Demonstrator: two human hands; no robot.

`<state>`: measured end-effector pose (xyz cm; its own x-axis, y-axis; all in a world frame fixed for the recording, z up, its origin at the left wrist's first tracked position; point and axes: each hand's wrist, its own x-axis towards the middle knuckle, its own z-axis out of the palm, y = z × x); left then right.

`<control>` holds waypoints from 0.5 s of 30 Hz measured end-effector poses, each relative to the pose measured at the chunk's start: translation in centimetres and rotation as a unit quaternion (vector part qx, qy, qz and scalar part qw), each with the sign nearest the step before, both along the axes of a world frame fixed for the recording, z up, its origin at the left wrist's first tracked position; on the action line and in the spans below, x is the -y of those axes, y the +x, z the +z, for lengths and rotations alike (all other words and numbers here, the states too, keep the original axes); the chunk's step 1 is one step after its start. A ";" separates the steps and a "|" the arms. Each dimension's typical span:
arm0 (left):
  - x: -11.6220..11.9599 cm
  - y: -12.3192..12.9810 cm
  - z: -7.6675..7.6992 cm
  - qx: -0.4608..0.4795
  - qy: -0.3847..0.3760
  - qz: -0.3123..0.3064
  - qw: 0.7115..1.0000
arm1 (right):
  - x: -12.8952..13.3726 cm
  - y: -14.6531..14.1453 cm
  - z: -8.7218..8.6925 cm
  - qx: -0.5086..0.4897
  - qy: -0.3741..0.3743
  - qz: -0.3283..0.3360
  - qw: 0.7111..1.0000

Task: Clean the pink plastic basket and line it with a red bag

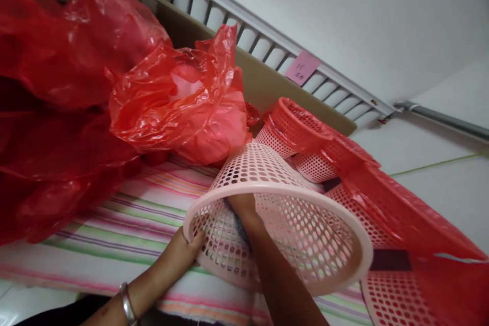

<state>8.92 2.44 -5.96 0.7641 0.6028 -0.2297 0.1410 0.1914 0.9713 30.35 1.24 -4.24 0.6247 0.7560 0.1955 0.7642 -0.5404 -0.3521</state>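
Note:
A pale pink perforated plastic basket lies tilted on its side, its wide mouth toward me. My left hand, below a silver bracelet, grips the left part of its rim with the thumb over the edge. Reaching through the mouth, my right hand is inside against the upper wall. A dark grey-blue cloth hangs from it along the wrist. The basket's rim and wall partly hide the right fingers, which look closed on the cloth.
Red plastic bags are heaped at the left and behind the basket. Several pink baskets lined with red bags stand in a row at right. Beneath is a striped cloth cover. A slatted rail with a pink note runs along the wall.

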 end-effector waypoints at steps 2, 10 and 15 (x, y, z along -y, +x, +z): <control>0.1 0.2 -0.2 0.003 -0.009 0.009 1.000 | 1.4 -2.0 0.6 0.000 -0.035 0.008 0.999; -0.9 -0.9 0.7 0.075 0.060 0.045 0.994 | 10.2 -10.4 3.1 0.078 -0.179 0.171 0.966; -2.4 -1.6 1.0 0.065 0.080 0.030 0.994 | 10.2 -7.4 5.9 -0.053 -0.170 0.159 0.971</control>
<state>7.36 4.85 -4.96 0.7424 0.6694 -0.0282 0.0043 0.0373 0.9993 22.94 -8.98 1.65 0.3514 0.9239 -0.1515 0.8808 -0.3811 -0.2810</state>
